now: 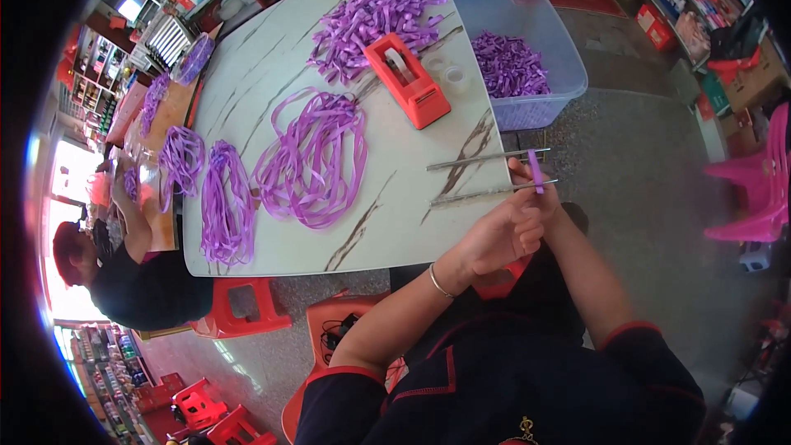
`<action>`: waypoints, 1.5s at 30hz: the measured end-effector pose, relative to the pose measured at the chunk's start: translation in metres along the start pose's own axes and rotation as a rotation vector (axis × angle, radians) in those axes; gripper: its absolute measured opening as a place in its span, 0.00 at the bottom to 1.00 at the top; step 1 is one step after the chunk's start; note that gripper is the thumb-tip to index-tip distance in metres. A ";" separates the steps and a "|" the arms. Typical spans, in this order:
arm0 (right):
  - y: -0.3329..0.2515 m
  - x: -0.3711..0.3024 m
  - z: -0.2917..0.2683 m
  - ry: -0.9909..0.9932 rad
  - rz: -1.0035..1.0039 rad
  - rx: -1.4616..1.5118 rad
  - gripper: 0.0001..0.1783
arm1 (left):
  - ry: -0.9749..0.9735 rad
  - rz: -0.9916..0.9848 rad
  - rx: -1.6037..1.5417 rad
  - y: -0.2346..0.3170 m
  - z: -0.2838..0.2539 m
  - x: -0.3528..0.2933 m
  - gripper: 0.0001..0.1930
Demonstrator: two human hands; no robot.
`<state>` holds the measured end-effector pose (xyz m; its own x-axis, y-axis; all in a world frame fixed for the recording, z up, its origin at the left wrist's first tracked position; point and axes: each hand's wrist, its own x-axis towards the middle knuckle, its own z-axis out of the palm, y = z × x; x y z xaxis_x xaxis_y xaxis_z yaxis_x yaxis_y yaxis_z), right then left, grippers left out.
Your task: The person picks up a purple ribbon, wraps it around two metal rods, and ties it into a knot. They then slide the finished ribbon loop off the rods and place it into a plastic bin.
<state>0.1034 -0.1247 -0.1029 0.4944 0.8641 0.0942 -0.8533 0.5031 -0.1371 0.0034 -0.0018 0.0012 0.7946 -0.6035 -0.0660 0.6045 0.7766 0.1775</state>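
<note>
Two thin metal rods (474, 161) stick out past the table's right edge, side by side. A short purple ribbon (535, 171) spans their outer ends. My left hand (503, 235), with a bangle on its wrist, is closed just below the ribbon by the nearer rod; what its fingers pinch is hidden. Behind it, my right hand (550, 198) has its fingers bent around at the ribbon between the rods, partly covered by the left hand. Long loops of purple ribbon (317, 156) lie on the marble-patterned table (395, 235), left of my hands.
A red tape dispenser (406, 82) stands beside a heap of purple ribbon pieces (375, 25). A clear plastic bin (527, 115) at the table's right side holds more pieces. Another ribbon bundle (224, 206) lies left. A person (124, 272) works at the far left; pink chairs (754, 185) stand right.
</note>
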 end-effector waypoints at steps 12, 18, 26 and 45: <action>-0.007 -0.012 0.015 0.166 0.003 -0.092 0.07 | -0.001 0.009 0.026 0.000 0.002 0.000 0.25; -0.028 -0.017 0.051 0.699 0.057 -0.445 0.09 | 0.013 0.002 -0.006 -0.001 0.000 -0.002 0.24; -0.070 -0.028 0.095 0.639 0.285 -0.680 0.25 | 0.020 0.000 0.044 -0.001 0.003 0.001 0.18; -0.010 -0.013 0.011 0.175 0.098 -0.147 0.12 | 0.007 0.000 0.010 0.000 0.002 -0.001 0.24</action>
<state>0.1038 -0.1410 -0.0923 0.4424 0.8915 -0.0972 -0.8717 0.4020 -0.2802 0.0022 -0.0020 0.0035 0.7948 -0.6025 -0.0729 0.6043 0.7744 0.1874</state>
